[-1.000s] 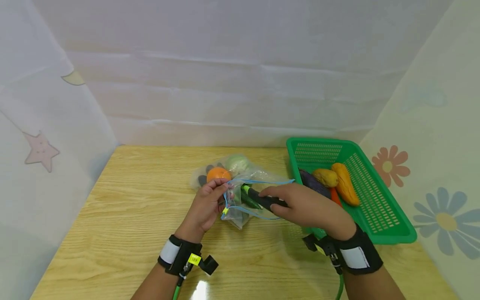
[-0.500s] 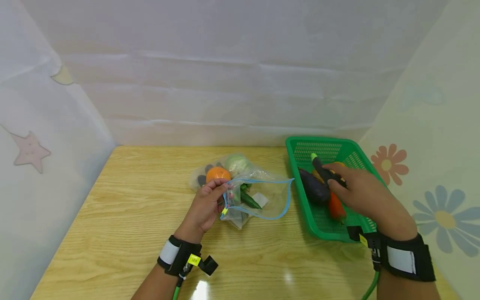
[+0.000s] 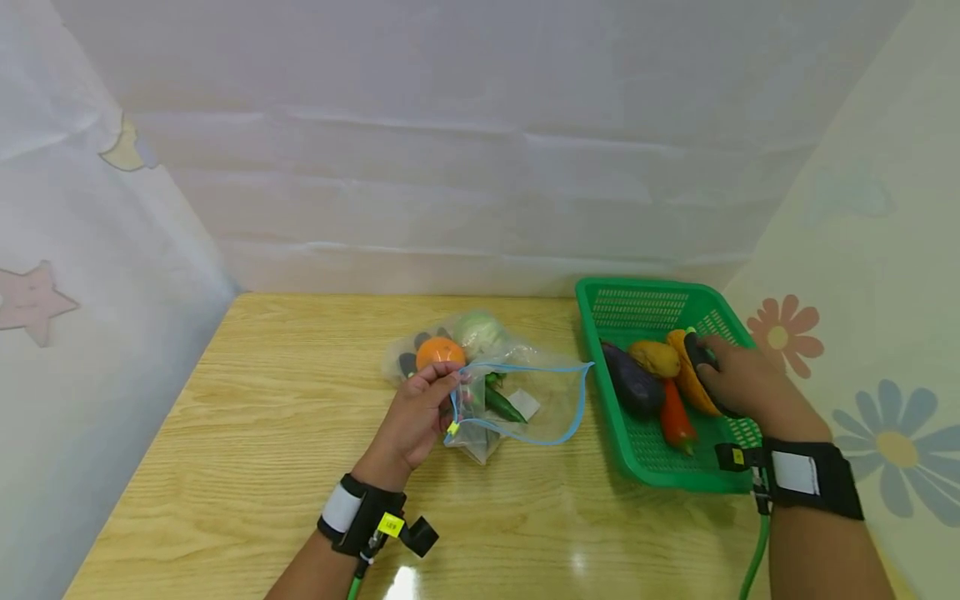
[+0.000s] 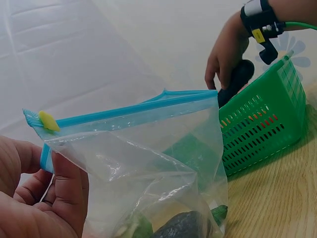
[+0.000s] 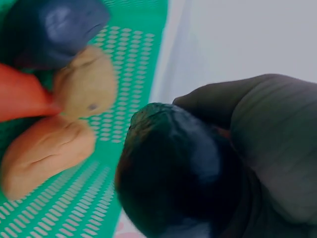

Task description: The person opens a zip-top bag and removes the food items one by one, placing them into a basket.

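My left hand [image 3: 408, 421] pinches the edge of a clear zip bag [image 4: 133, 153] near its yellow slider [image 4: 48, 121]. The blue-edged mouth of the bag gapes to the right. Inside or behind its clear film are an orange [image 3: 440, 352], a pale green round vegetable [image 3: 478, 333] and a dark green pepper-like vegetable [image 3: 504, 406]. My right hand [image 3: 753, 387] grips a long dark zucchini [image 3: 701, 354] with a light green tip, over the right side of the green basket [image 3: 626, 467]. In the right wrist view, the zucchini's rounded end fills the middle.
The basket holds a purple eggplant [image 3: 633, 382], a yellowish potato-like piece [image 3: 655, 358], a red pepper-like vegetable [image 3: 677, 421] and a long orange-yellow one [image 3: 693, 387]. It stands right of the bag on the wooden table [image 3: 255, 417]. White walls rise around.
My right hand has carried the zucchini from the bag's mouth rightward over the basket to its right side. My left hand keeps its pinch on the bag, almost in place.
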The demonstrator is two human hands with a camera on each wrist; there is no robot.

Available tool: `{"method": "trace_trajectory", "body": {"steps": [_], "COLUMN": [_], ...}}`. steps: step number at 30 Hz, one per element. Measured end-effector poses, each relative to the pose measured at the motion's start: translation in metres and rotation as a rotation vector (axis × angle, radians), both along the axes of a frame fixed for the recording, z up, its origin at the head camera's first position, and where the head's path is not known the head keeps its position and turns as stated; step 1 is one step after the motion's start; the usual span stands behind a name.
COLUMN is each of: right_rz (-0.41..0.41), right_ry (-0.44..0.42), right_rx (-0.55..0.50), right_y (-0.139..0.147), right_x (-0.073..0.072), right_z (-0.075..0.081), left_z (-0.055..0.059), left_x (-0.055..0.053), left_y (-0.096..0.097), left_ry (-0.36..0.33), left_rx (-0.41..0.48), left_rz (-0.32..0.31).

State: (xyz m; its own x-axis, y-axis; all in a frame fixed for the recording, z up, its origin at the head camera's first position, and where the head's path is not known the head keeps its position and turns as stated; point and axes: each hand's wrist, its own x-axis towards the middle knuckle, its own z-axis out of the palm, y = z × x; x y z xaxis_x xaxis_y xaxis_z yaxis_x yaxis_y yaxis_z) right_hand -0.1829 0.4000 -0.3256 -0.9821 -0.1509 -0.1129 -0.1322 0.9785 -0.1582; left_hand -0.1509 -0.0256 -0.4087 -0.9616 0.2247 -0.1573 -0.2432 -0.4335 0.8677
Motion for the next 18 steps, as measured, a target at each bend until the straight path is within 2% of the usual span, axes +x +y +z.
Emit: {"method": "trace_trajectory", "body": {"steps": [8,18], "right_rz": [-0.012,-0.025], "right_ry": [-0.083,-0.190], "right_rx": [-0.023,-0.071], "right_y": [0.013,0.015], "right_x": [-0.011,-0.015], "right_z": [-0.023,-0.048], "left_z": [-0.002,-0.004], "left_x": [-0.001,-0.001], "left_y": [0.001,0.001], "left_ry": [0.006,0.008], "left_rx": [-0.006,0.018], "left_rz": [-0.007,-0.008]}}
